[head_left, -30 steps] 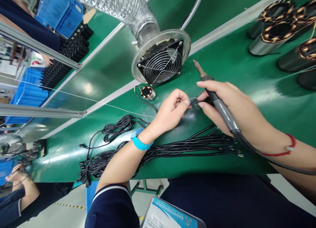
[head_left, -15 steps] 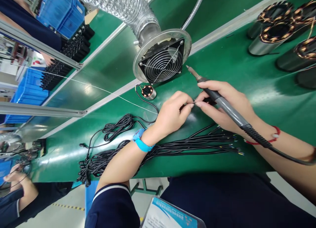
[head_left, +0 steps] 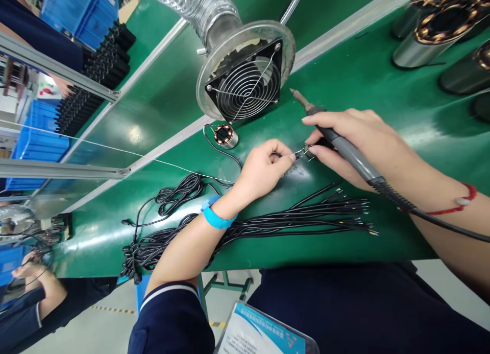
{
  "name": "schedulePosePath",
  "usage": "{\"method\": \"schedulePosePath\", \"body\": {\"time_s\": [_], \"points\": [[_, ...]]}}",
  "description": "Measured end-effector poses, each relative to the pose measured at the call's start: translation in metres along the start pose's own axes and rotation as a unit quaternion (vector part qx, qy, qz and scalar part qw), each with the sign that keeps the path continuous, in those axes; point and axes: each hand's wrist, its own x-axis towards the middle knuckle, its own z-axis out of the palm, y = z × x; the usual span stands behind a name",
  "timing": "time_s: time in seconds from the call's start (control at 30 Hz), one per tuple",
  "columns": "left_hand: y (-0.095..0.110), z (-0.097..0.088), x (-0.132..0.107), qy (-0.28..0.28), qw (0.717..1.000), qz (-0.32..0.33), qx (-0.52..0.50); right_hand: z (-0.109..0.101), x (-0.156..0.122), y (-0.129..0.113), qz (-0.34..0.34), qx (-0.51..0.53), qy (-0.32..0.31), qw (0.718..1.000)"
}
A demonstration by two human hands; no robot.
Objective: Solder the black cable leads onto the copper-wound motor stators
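My right hand (head_left: 356,144) is wrapped round a soldering iron (head_left: 350,152), whose bare metal tip points up and left, away from the fan. The thumb and fingertip of that hand also pinch a small dark part with thin silvery leads (head_left: 311,159). Close by, my left hand (head_left: 266,167) is closed in a pinch on thin wire ends (head_left: 298,152); what else lies inside its fingers is hidden. Below both hands lies a bundle of black cables (head_left: 275,225) with stripped, coloured ends. Beyond my left hand stands a small copper-wound stator (head_left: 225,136) with a black cable attached.
A fume extractor fan (head_left: 247,91) on a foil duct (head_left: 191,6) hangs over the green bench (head_left: 344,83). Larger stators (head_left: 424,50) stand at the upper right. A coiled black cable (head_left: 179,193) lies left. Co-workers' arms and blue bins (head_left: 80,14) show at the far left.
My hands have drawn slightly apart, showing thin metal leads between the fingertips. My right hand, with the soldering iron, is turned a little. The whole view has shifted slightly.
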Motion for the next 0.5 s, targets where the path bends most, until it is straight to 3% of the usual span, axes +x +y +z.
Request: {"method": "schedulePosePath", "body": {"time_s": [0.33,0.5], "points": [[0.006,0.0,0.003,-0.008,0.995,-0.046,-0.091,0.001,0.0,0.007,-0.014,0.015,-0.014,1.0],[0.001,0.002,0.003,0.0,0.998,-0.027,-0.054,0.011,0.003,0.002,0.053,0.052,0.024,0.997]]}}
